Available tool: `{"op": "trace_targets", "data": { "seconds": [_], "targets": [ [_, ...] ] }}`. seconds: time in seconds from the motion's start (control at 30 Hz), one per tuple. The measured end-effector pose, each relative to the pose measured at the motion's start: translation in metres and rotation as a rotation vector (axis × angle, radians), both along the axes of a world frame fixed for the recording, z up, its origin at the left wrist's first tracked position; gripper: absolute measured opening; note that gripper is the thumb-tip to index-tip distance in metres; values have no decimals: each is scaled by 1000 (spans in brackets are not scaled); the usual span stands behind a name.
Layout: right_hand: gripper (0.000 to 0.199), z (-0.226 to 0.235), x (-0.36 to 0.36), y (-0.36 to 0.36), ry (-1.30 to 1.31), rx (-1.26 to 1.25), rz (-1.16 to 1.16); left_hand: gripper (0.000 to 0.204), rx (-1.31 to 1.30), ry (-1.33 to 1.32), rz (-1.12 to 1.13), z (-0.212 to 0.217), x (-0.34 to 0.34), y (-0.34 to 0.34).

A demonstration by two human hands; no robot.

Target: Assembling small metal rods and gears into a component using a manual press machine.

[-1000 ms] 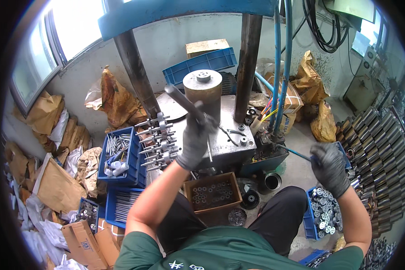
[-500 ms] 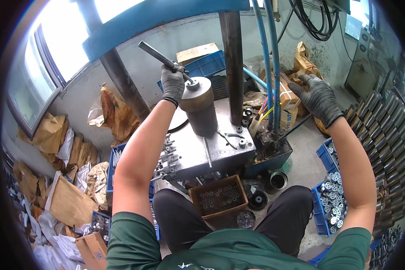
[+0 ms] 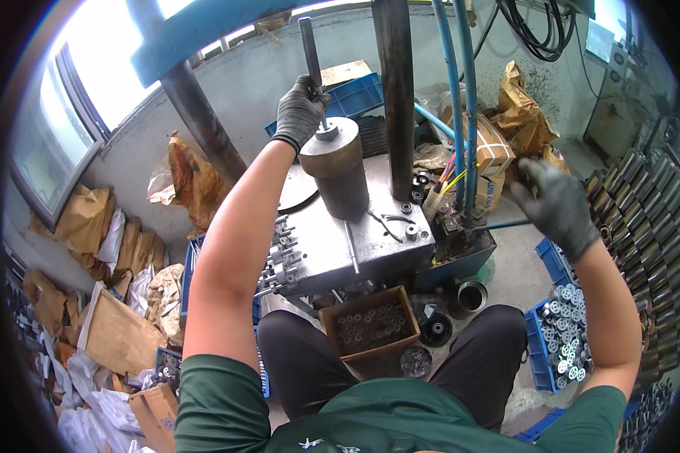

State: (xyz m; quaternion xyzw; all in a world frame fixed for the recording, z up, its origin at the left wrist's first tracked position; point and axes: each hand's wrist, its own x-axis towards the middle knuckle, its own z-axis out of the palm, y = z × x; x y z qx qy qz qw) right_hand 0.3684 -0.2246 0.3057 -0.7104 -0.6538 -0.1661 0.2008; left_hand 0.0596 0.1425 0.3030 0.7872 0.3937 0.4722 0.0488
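My left hand (image 3: pixel 301 113), in a grey glove, is wrapped round a metal rod (image 3: pixel 310 51) that stands nearly upright. The rod's thin lower end meets a small dark collar (image 3: pixel 327 132) on top of a thick steel cylinder (image 3: pixel 341 181). That cylinder stands on a metal press table (image 3: pixel 325 260). Out to the right, my gloved right hand (image 3: pixel 561 208) hangs in the air, slightly blurred, fingers apart and nothing visible in it. Beside it a thin blue bar (image 3: pixel 506 224) reaches out from the machine. A loose slim rod (image 3: pixel 352 248) lies on the table before the cylinder.
Dark posts (image 3: pixel 394 98) and blue pipes (image 3: pixel 455 106) rise around the table. A carton of small round parts (image 3: pixel 369 361) sits between my knees. Blue bins of wheel-shaped parts (image 3: pixel 563 332) and stacked metal tubes (image 3: pixel 642 249) stand at right. Brown paper (image 3: pixel 125 332) lies at left.
The rod in my left hand has swung from leaning left to nearly upright. My right hand has moved lower and a little to the right.
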Motion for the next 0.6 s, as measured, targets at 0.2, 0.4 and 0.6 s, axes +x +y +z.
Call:
{"op": "trace_targets", "data": {
  "seconds": [0.2, 0.4, 0.6],
  "targets": [
    [41, -34, -16, -84, -26, -569, -21, 33, -134, -116, -30, 0, -6, 3],
    [40, -40, -5, -86, 61, -542, 145, 30, -55, -118, -15, -21, -1, 18],
    [36, -54, -13, -99, 95, -424, 174, 36, -123, -326, 4, -51, 11, 6]
  ]
}}
